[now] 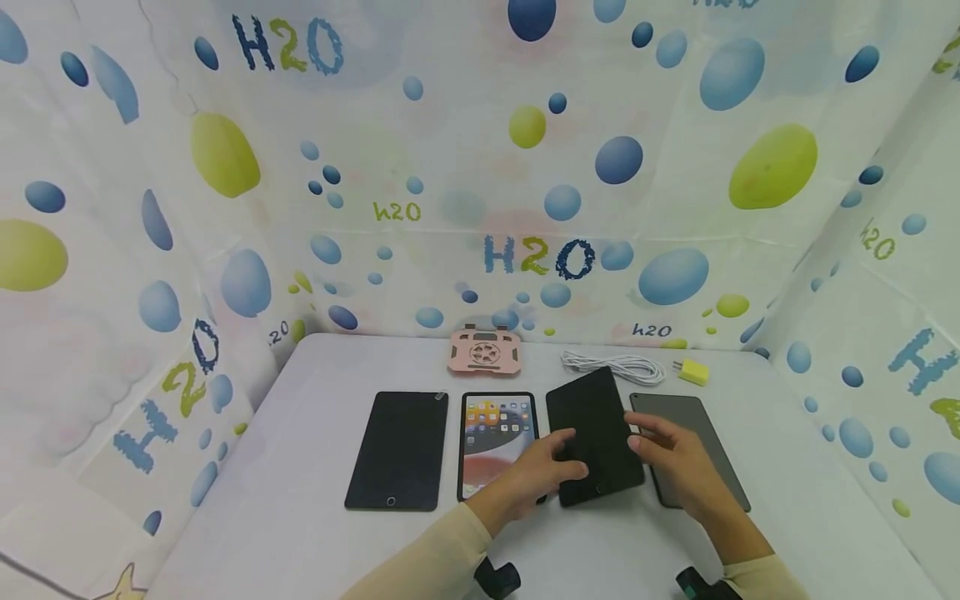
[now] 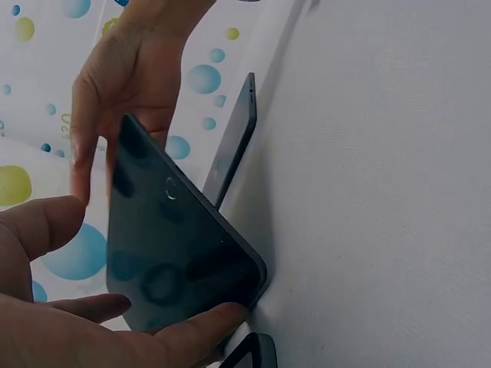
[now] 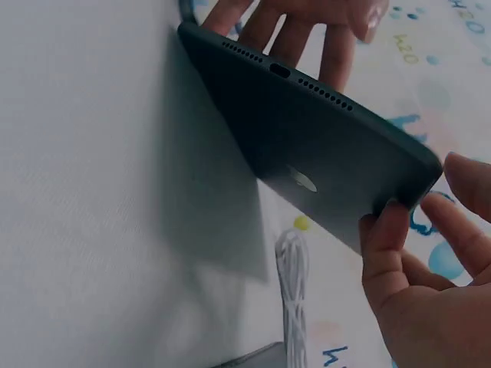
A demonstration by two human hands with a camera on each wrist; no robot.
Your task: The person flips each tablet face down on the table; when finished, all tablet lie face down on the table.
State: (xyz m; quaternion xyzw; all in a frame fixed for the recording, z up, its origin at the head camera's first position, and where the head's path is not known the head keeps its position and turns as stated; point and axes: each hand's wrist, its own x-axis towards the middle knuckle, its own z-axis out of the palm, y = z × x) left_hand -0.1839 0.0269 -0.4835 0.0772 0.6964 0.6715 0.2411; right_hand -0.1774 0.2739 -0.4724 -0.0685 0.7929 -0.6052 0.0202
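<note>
Over the white table [image 1: 300,467], right of centre, we see the black tablet [image 1: 600,425] tilted; right hand [image 1: 678,467] pinching its right edge, left hand [image 1: 532,475] spread at its left. Handling step, we judge; next needs steady support.

white table [image 1: 300,467]: one. pink object [image 1: 485,353]: near its far edge. white cable [image 1: 617,367]: coiled, to the right. yellow plug [image 1: 693,372]: beside the cable. white cloth [image 1: 465,154]: h2o lettering, blue and green spots; behind and both sides.

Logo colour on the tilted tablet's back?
The logo is silvery; best seen in the right wrist view.
</note>
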